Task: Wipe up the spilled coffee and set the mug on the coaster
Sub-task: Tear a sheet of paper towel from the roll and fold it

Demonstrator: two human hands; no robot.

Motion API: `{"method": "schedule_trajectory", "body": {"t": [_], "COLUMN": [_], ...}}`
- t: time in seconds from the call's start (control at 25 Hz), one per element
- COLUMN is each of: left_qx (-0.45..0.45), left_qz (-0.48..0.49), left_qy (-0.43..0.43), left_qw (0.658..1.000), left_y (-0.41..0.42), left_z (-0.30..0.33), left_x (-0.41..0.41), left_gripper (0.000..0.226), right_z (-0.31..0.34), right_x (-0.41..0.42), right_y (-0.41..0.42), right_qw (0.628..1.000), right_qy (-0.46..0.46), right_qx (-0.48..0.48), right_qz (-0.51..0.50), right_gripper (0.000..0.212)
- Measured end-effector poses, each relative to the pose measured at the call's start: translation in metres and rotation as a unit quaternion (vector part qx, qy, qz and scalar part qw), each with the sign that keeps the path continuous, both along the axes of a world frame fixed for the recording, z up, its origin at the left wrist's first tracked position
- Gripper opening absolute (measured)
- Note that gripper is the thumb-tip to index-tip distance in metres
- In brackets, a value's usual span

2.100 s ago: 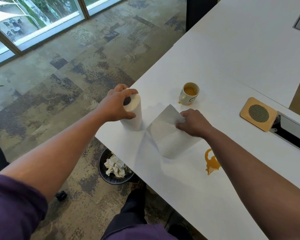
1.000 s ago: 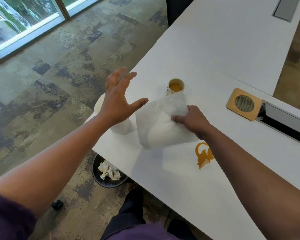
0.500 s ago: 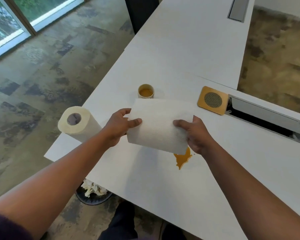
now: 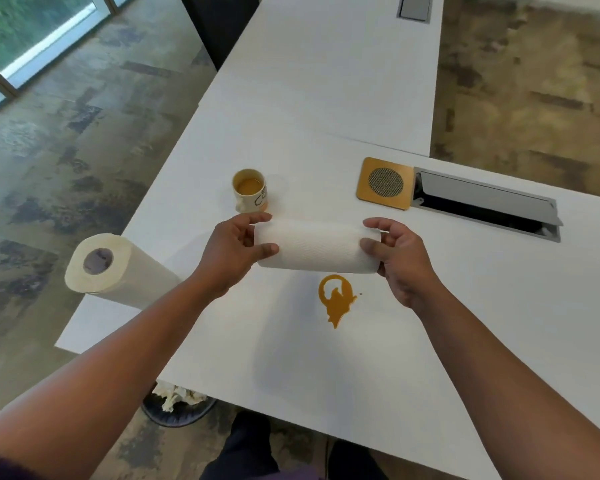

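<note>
White paper towel (image 4: 317, 247), flat before, is now folded, both hands' fingers (image 4: 373, 247) gripping its ends.

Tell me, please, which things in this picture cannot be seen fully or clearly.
- Bin, head view: the table edge hides most of it; only crumpled paper shows.
- Mug: its print is too small to read; no handle shows.
- Paper towel: its ends are covered by the left hand and right hand.
- Cable hatch: its inside is dark.
</note>
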State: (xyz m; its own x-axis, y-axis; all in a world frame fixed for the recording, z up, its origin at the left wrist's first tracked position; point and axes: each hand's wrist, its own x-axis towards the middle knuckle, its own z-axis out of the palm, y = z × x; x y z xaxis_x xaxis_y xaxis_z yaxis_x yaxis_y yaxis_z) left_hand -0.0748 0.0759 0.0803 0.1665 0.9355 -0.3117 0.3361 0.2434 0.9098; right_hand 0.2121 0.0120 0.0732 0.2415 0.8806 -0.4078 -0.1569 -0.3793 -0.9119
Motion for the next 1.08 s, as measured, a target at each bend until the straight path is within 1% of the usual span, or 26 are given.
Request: {"method": "schedule_trajectory", "body": {"t": [0.08,0.12,0.2,0.28,0.32,0.4,0.44,0.48,0.52,0.56,0.6,0.68,0.76,0.84,0.96,1.08], "left_qx": [0.008,0.012,0.019,0.022,0.019,0.007,0.005,0.013,0.031,0.056,0.080,0.092,0.076,0.057,0.021,-0.027], "left_qz": [-0.034,-0.045,-0.051,-0.054,-0.058,-0.069,-0.083,-0.109,-0.144,-0.180,-0.216,-0.287,-0.328,-0.336,-0.309,-0.272], "left_qy": [0.030,0.048,0.073,0.082,0.088,0.105,0.132,0.174,0.219,0.248,0.253,0.210,0.180,0.156,0.097,0.016], "left_qw": [0.999,0.998,0.996,0.995,0.994,0.992,0.988,0.979,0.965,0.950,0.940,0.930,0.924,0.927,0.946,0.962], "left_y": [-0.001,-0.002,-0.002,-0.002,-0.002,-0.003,-0.004,-0.004,-0.006,-0.008,-0.010,-0.017,-0.025,-0.029,-0.033,-0.035], "left_z": [0.001,0.001,0.003,0.005,0.005,0.007,0.009,0.012,0.014,0.016,0.019,0.021,0.016,0.008,0.000,-0.005], "left_x": [0.004,0.006,0.010,0.013,0.013,0.015,0.016,0.018,0.020,0.023,0.028,0.041,0.055,0.064,0.066,0.064], "left_gripper": [0.052,0.051,0.051,0.049,0.047,0.045,0.047,0.052,0.061,0.075,0.089,0.112,0.117,0.108,0.079,0.056], "right_z": [0.000,0.000,0.003,0.005,0.006,0.008,0.010,0.013,0.016,0.019,0.021,0.025,0.030,0.035,0.040,0.040], "right_x": [0.006,0.009,0.014,0.017,0.017,0.016,0.015,0.015,0.014,0.013,0.012,0.005,-0.005,-0.012,-0.018,-0.019], "right_y": [-0.005,-0.008,-0.013,-0.016,-0.017,-0.019,-0.020,-0.020,-0.021,-0.021,-0.021,-0.020,-0.018,-0.017,-0.015,-0.014], "right_qw": [1.000,1.000,0.999,0.996,0.995,0.994,0.995,0.995,0.995,0.993,0.991,0.983,0.978,0.976,0.979,0.984], "right_qy": [0.004,0.011,0.022,-0.005,-0.027,-0.045,-0.039,-0.029,-0.024,-0.026,-0.033,-0.048,-0.054,-0.049,-0.056,-0.034], "right_qx": [-0.003,-0.004,-0.006,-0.005,-0.004,0.002,0.005,0.007,0.008,0.009,0.008,0.006,0.012,0.024,0.034,0.042], "right_qz": [-0.001,0.007,0.041,0.085,0.100,0.102,0.095,0.092,0.098,0.112,0.133,0.175,0.200,0.210,0.193,0.168], "right_gripper": [0.031,0.034,0.047,0.059,0.060,0.053,0.047,0.042,0.038,0.036,0.034,0.033,0.034,0.036,0.043,0.054]}}
